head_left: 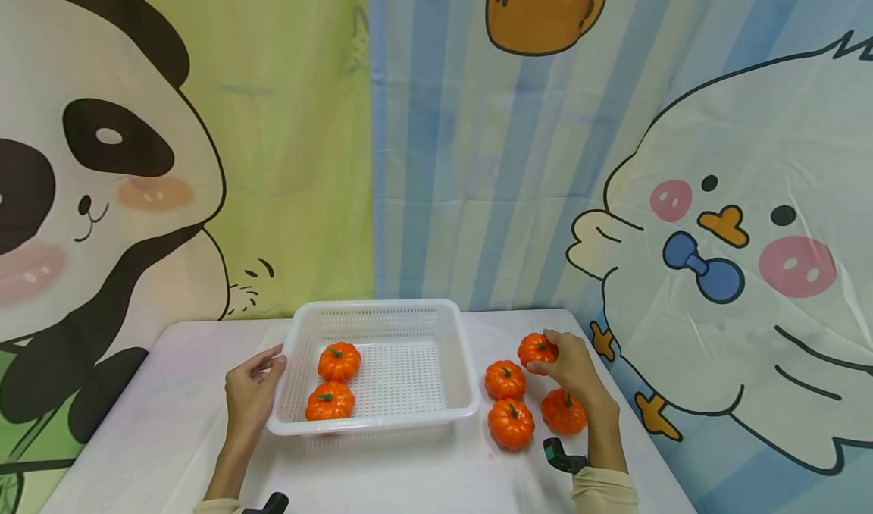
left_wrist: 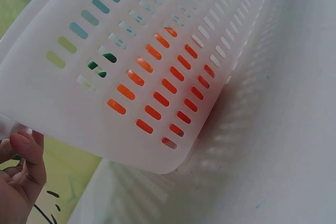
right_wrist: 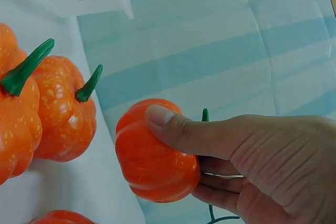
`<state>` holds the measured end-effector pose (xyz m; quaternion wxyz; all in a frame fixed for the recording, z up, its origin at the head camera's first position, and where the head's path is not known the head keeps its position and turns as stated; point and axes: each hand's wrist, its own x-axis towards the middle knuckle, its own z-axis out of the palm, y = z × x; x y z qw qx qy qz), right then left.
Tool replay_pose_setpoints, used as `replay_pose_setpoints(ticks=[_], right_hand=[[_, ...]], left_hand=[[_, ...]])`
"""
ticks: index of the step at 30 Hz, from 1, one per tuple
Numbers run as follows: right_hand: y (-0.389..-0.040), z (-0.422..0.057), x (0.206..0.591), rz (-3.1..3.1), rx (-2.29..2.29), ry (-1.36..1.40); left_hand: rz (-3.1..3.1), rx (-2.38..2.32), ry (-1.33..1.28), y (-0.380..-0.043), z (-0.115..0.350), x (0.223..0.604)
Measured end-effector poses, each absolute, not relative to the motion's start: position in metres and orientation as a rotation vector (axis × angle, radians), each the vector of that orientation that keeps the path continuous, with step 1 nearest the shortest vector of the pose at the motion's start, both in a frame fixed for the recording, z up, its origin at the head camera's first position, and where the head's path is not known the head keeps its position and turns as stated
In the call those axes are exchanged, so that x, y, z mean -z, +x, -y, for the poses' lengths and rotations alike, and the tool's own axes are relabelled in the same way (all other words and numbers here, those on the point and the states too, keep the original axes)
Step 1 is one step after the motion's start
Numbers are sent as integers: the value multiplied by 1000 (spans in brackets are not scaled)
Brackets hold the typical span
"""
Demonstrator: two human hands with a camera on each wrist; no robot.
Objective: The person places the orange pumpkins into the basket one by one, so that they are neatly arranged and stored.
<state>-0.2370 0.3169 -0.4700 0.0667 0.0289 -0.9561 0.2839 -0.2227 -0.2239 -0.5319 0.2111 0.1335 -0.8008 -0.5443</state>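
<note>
While holding an orange toy pumpkin (head_left: 532, 351) to the right of the white perforated basket (head_left: 402, 377), pinches that pumpkin with the right hand (head_left: 571, 362), thumb across one side and fingers curled round the other; cannot tell whether lifted off the white tabletop (head_left: 409, 476). With the left hand (head_left: 250, 393), grips the basket's left rim between thumb and bent fingers. Inside the basket, at its left end, two green-stemmed pumpkins (head_left: 339, 363) (head_left: 330, 403), one behind the other. Just right of the basket, two loose pumpkins (head_left: 505, 381) (head_left: 511, 426), likewise one behind the other, and a third loose pumpkin (head_left: 565, 414) farther right. Behind the basket, a green curtain (head_left: 300, 158) and a blue striped curtain (head_left: 436, 158); far left of the basket, a panda print (head_left: 136, 233); far right, a white chick print (head_left: 716, 347).
</note>
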Motion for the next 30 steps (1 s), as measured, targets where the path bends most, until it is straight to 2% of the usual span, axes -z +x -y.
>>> replay_pose_setpoints(ticks=[30], right_hand=[[-234, -301, 453, 2839, -849, 165]], left_hand=[[2220, 1523, 376, -223, 224, 533]])
